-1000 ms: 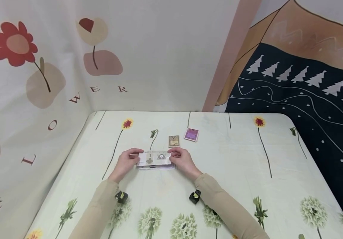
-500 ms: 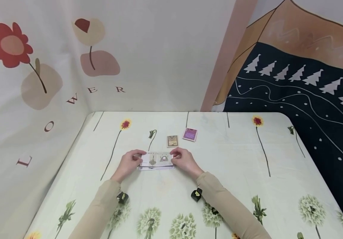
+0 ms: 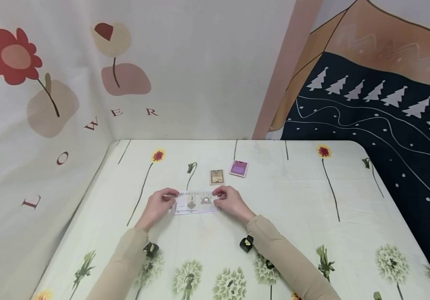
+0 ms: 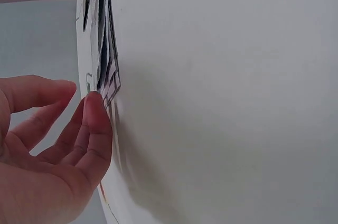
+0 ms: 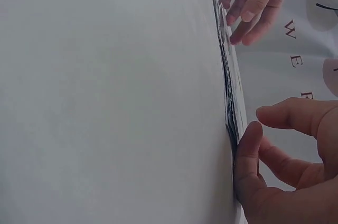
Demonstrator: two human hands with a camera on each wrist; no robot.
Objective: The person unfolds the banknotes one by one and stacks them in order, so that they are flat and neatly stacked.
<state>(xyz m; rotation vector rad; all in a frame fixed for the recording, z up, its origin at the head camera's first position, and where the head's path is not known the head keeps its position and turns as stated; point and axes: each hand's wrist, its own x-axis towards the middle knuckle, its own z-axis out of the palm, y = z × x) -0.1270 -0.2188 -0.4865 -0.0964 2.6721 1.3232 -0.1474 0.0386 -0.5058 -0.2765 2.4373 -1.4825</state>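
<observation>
A flat stack of folded paper pieces [image 3: 194,204] lies on the table. Its top strip is white with printed drawings, and more layers show underneath along the near edge. My left hand [image 3: 158,206] is at the left end. In the left wrist view, its thumb [image 4: 97,110] touches the stack's end while the forefinger stays raised apart from it. My right hand [image 3: 233,204] is at the right end. In the right wrist view, its thumb [image 5: 249,139] is against the side of the stack, with a gap between thumb and forefinger.
A small brown printed card [image 3: 216,177] and a purple one [image 3: 239,168] lie just beyond the stack. The table [image 3: 282,196] has a white cloth with printed flowers. Printed curtains hang behind and at the left.
The top strip, raised above the other layers earlier, now lies down on them. My left hand has slid slightly left, uncovering its left end. The right hand has hardly moved.
</observation>
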